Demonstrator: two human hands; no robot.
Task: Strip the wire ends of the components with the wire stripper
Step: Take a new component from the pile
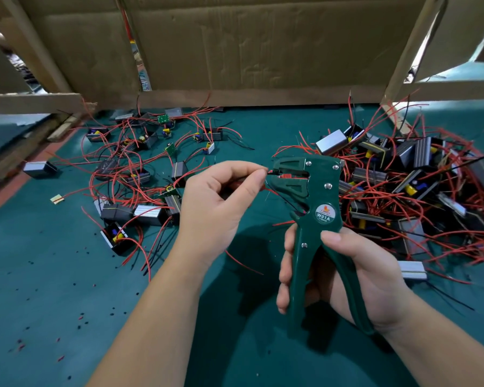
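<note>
Both bare arms reach in from the bottom, and the two hands meet near the middle. The right hand [355, 277] is wrapped round the two handles of the green wire stripper [323, 188], which stands upright. Its thumb lies across the front, just under the round label. Its fingers [284, 275] curl round the left handle from behind. The left hand [218, 205] is just left of the tool's head, a bit higher than the right hand. Its thumb and first finger pinch a thin wire [270, 172] right at the tool's mouth. The other fingers are curled in. The left forearm slopes down to the lower left.
</note>
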